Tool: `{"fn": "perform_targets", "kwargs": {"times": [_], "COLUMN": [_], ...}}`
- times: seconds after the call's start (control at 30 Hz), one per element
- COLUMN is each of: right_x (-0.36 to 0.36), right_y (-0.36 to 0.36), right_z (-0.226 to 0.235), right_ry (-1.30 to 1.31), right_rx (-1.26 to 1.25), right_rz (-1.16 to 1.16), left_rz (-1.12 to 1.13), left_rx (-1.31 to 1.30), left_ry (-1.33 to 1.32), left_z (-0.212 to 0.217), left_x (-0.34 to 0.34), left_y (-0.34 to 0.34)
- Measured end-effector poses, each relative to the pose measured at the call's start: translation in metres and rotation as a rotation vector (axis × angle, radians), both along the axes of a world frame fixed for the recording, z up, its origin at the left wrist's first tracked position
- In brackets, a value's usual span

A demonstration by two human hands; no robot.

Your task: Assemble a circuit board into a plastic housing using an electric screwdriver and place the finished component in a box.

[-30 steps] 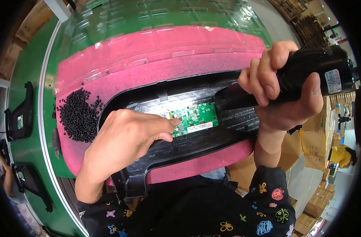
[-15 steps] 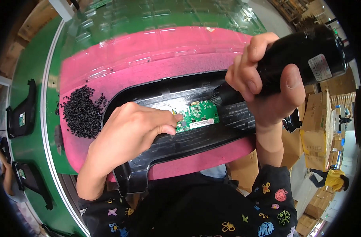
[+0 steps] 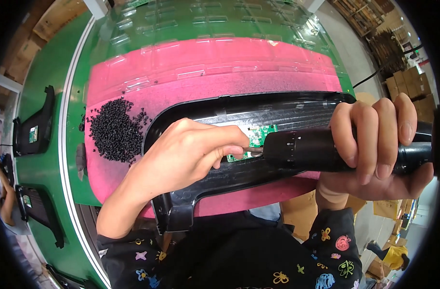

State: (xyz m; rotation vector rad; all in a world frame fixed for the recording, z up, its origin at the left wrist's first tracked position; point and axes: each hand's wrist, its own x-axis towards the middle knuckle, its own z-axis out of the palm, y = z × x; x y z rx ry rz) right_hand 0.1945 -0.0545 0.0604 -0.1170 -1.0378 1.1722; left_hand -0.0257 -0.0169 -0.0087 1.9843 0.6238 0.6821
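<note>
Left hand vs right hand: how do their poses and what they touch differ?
The left hand rests on the black plastic housing, fingertips pinched at the green circuit board; the right hand wraps fully around the black power screwdriver. Left lies flat and low; right is raised, fist closed. Both are bare.

Head view, single fisheye: worn high, facing steeply down onto the green bench (image 3: 46,159), close above it (straight edges bow toward the rim). Forearms enter from the lower edge; warehouse floor fills the right margin.
</note>
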Motion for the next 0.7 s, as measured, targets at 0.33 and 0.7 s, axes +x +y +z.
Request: {"fn": "perform_targets", "kwargs": {"times": [0.33, 0.7], "right_x": [0.007, -0.024], "right_y": [0.016, 0.014], "right_z": [0.005, 0.008], "right_ry": [-0.326, -0.471], "right_rx": [0.027, -0.194], "right_rz": [0.097, -0.080], "left_rz": [0.256, 0.308], "left_rx": [0.370, 0.685], "left_ry": [-0.095, 0.118], "left_z": [-0.001, -0.002], "left_x": [0.003, -0.003], "left_y": [0.003, 0.000]}}
